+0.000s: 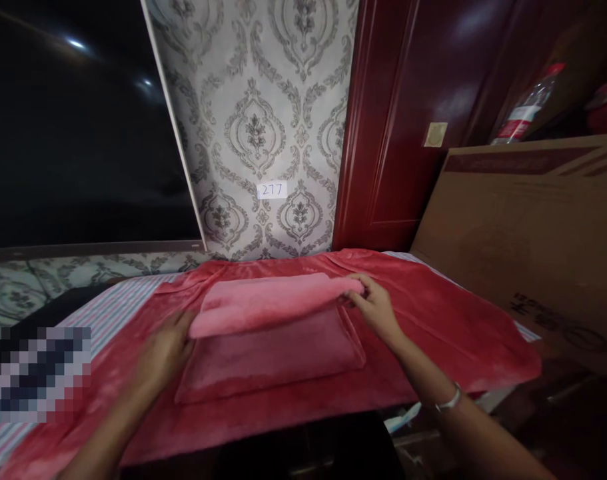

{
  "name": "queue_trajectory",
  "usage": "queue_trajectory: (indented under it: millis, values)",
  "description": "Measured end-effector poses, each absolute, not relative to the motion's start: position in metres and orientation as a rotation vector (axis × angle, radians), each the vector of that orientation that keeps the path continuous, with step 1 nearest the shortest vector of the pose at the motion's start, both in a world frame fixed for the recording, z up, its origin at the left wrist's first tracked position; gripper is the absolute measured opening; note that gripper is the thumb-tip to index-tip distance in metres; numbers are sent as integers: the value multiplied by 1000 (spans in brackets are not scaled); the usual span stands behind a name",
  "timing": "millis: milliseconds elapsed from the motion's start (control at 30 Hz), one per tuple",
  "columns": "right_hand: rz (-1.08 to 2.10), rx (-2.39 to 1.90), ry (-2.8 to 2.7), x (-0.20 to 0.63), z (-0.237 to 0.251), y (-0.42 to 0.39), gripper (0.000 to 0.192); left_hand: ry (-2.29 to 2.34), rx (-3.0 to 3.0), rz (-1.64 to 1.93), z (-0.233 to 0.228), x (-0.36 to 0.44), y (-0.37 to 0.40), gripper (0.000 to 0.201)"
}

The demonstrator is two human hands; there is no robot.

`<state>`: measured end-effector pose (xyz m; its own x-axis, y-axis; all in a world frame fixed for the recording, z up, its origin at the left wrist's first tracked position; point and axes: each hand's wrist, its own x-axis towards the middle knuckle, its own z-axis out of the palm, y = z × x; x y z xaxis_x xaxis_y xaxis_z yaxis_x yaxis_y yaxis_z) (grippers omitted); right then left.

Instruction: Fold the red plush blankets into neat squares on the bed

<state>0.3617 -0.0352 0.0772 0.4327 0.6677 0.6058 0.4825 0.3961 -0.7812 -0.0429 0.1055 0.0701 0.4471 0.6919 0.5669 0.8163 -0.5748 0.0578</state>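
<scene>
A pink plush cloth (278, 350) lies partly folded in front of me, its far part lifted and doubled over toward me. My right hand (373, 303) pinches the right corner of the lifted fold between thumb and fingers. At the left end of the same fold is my left hand (170, 343), its fingers closed at the cloth's edge and slightly blurred; part of them is hidden. Underneath, a larger red plush blanket (448, 320) is spread over the table. A bracelet (449, 398) circles my right wrist.
A striped cloth (108, 313) shows under the red blanket on the left. Behind stand a patterned wall with a paper label (272, 190), a dark television screen (83, 133) and a red door (383, 120). At right, a large cardboard box (528, 247) bears a plastic bottle (526, 113).
</scene>
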Motion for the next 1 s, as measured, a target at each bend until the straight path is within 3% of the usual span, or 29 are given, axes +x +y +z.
queue_trajectory:
  millis: [133, 267, 400, 500, 833, 1000]
  values:
    - [95, -1159, -1123, 370, 116, -13, 27, -1444, -2332, -775, 150, -25, 112, 39]
    - [80, -1113, -1058, 376, 140, 6, 30, -1522, -2362, -1247, 195, -2, 127, 30]
    - [186, -1106, -1008, 376, 140, 6, 32, -1823, -2543, -1955, 196, 13, 129, 27]
    - [273, -1125, -1002, 375, 138, -5, 34, -1802, -2625, -2230, 191, 16, 120, 25]
    - [348, -1181, -992, 381, 161, 1, 33, -1703, -2595, -2352, 203, 26, 133, 22]
    - [272, -1223, -1059, 382, 150, -18, 36, -1648, -2550, -2227, 192, 8, 111, 37]
